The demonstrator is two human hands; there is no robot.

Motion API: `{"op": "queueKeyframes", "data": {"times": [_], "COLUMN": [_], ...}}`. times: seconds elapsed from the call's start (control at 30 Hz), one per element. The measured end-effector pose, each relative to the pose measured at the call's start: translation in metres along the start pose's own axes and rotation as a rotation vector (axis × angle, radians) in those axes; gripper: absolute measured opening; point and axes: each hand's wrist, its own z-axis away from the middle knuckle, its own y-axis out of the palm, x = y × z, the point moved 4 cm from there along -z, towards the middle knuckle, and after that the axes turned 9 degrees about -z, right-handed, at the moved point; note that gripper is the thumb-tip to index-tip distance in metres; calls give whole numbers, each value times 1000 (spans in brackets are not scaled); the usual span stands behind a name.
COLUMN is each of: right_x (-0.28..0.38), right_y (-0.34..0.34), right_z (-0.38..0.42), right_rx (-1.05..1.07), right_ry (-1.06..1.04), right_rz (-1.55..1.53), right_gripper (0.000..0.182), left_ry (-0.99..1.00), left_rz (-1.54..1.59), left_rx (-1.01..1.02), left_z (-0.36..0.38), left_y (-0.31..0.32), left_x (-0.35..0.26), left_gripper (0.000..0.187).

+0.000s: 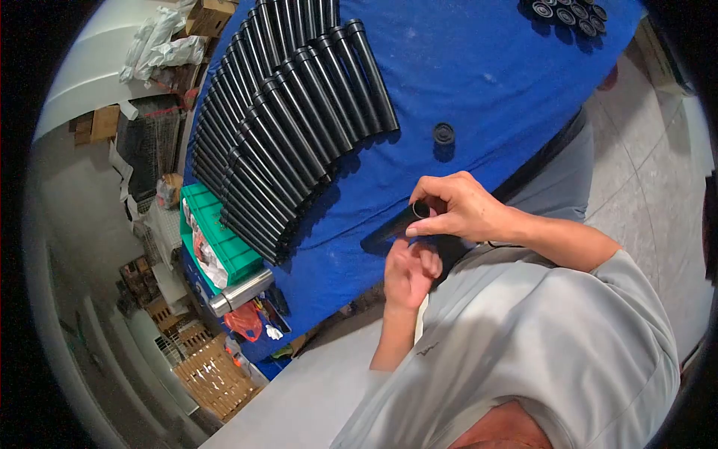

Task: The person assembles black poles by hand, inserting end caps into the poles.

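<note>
My right hand (460,207) has its thumb and fingers closed around the open rim of a short black tube (383,233). The tube slants down to the left over the table's near edge. Just below it is my left hand (410,273), palm turned up and fingers curled. Its fingertips are close to the tube, and I cannot make out what they pinch, if anything. A ribbed round black cap (443,133) lies on the blue cloth beyond my right hand. Rows of long black tubes (299,120) lie side by side at the left of the table.
A blue cloth (479,67) covers the table. Several round black caps (572,13) are grouped at the far right. At the left edge sit a green crate (241,251), a shiny metal cylinder (243,292) and a red plastic bag (243,322). Boxes (213,382) stand on the floor.
</note>
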Motion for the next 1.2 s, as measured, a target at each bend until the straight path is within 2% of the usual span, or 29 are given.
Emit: {"op": "queueKeyframes", "data": {"times": [0.07, 0.17, 0.23, 0.33, 0.4, 0.53, 0.57, 0.67, 0.8, 0.87, 0.93, 1.03, 1.13, 1.2], "right_x": [1, 2, 11, 33, 29, -14, -21, -11, -10, -11, -22, -28, -21, -9], "right_y": [1, -1, -9, -38, -46, -58, -61, -60, -32, -18, -12, -8, -11, -13], "right_z": [1, 4, 6, 2, -14, -31, -30, -20, 1, 9, 10, 12, 13, 12], "right_rx": [-16, 16, 100, -117, -184, -21, 37, -57, 63, 77, 49, 52, 44, 38], "right_ry": [-27, -65, -48, -348, -337, -344, -235, -219, 167, 261, 179, 198, 159, 29], "right_rz": [34, 164, 352, 787, 1024, 1191, 1117, 738, -272, -479, -463, -500, -238, -93], "right_gripper": [40, 42, 45, 52, 55, 44, 43, 40, 40, 37, 41, 41, 39, 38], "left_ry": [-66, 41, 108, 205, 279, 240, 241, 238, 257, 335, 371, 375, 386, 390], "left_rz": [530, 323, 373, 393, 300, 430, 456, 521, 484, 268, 119, 24, -14, -33], "left_rx": [137, -105, -113, -62, -142, -109, -116, -106, -139, -173, -197, -217, -232, -231], "left_z": [-18, -37, -41, -43, -41, -37, -35, -31, -33, -35, -36, -37, -35, -33], "left_y": [-1, 15, -11, -20, -17, -25, -25, -25, -19, -7, 5, 11, 12, 13], "left_x": [14, 1, 7, -8, -21, -24, -24, -19, -14, -19, -23, -27, -28, -28], "left_gripper": [49, 46, 43, 32, 28, 29, 29, 30, 28, 26, 26, 27, 28, 28]}}
